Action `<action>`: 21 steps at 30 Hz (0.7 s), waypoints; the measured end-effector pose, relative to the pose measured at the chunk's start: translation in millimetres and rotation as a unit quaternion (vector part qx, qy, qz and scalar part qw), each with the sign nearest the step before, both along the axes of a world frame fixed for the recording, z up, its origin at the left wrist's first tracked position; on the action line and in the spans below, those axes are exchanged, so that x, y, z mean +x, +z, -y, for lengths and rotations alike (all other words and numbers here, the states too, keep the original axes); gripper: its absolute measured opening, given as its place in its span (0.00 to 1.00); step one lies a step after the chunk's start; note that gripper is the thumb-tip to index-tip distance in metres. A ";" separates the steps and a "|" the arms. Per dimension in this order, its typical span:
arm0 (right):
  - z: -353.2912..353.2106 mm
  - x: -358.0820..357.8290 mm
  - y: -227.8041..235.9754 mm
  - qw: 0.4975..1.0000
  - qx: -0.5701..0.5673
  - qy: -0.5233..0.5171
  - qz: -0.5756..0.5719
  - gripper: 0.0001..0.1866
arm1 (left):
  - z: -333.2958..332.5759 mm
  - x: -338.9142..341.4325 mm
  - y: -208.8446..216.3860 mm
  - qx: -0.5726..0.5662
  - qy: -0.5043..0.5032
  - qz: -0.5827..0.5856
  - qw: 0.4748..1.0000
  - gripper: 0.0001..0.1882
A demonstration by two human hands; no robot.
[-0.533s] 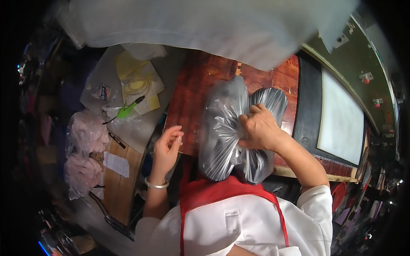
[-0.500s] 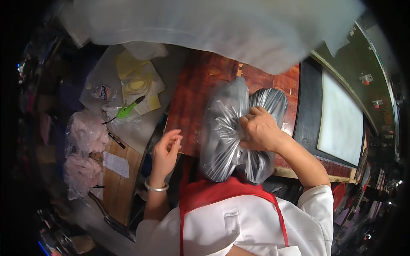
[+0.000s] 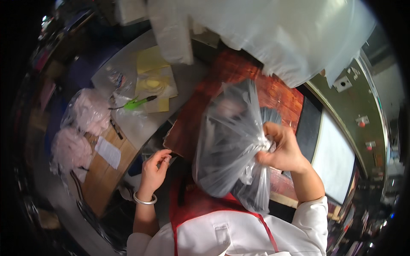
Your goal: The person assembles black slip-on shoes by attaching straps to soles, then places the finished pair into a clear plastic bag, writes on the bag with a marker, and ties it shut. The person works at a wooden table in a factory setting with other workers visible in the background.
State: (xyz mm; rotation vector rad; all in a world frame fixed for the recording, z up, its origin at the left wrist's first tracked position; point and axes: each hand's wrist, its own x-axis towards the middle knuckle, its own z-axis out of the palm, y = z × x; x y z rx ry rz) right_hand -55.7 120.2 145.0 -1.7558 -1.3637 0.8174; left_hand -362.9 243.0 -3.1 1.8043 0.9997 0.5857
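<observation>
My right hand [image 3: 284,149] is closed around the gathered, twisted neck of a clear plastic bag [image 3: 226,145] with dark contents. The bag hangs tilted in front of my red apron [image 3: 200,205], over the near part of the red-brown table [image 3: 277,91]. Behind my right hand, a second dark, shiny bundle [image 3: 270,115] shows in part. My left hand [image 3: 153,173] is off to the left of the bag, beside the table's near left corner. Its fingers are loosely bent, with nothing visible in them.
On the left, a grey surface [image 3: 149,121] carries yellow papers [image 3: 156,59] and a green-handled tool [image 3: 134,103]. Pink bundles in clear plastic [image 3: 87,113] lie by a wooden board [image 3: 104,183] with a white paper. Translucent sheeting [image 3: 290,34] hangs over the far side. A white panel [image 3: 335,155] stands right.
My right hand has drawn the bag's neck toward me and to the right, and the bag has tilted up from the table. My left hand has shifted slightly down and left. The view has turned.
</observation>
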 end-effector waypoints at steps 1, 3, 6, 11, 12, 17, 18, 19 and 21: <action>-6.3 1.4 0.0 0.998 -0.049 -0.015 -0.027 0.12 | 12.6 -3.5 -0.1 -0.009 0.006 -0.009 1.000 0.12; -19.6 -6.2 -4.0 0.984 -0.029 0.016 -0.177 0.10 | 38.9 -14.6 -0.9 -0.033 0.016 -0.015 0.999 0.12; -40.1 -29.9 -4.8 0.931 -0.022 -0.001 -0.365 0.11 | 74.4 -36.2 -3.5 -0.028 0.071 -0.016 0.997 0.11; -57.9 -83.6 11.8 0.858 -0.062 0.126 -0.495 0.18 | 125.3 -90.2 2.2 0.000 0.190 -0.021 0.981 0.09; -58.4 -99.7 12.2 0.837 -0.084 0.125 -0.525 0.20 | 134.4 -101.2 3.0 0.004 0.211 -0.019 0.977 0.09; -82.3 -191.9 4.6 0.796 -0.210 0.139 -0.550 0.32 | 179.9 -165.0 0.2 0.010 0.297 0.008 0.955 0.10; -86.5 -214.1 1.3 0.789 -0.228 0.128 -0.556 0.33 | 188.8 -182.1 -2.0 0.018 0.307 0.021 0.951 0.10; -90.5 -236.8 -1.9 0.783 -0.246 0.117 -0.559 0.35 | 198.8 -200.2 -4.0 0.022 0.326 0.028 0.945 0.10; -92.4 -282.5 -8.8 0.772 -0.269 0.105 -0.567 0.37 | 224.6 -240.2 -7.8 0.008 0.373 0.015 0.928 0.10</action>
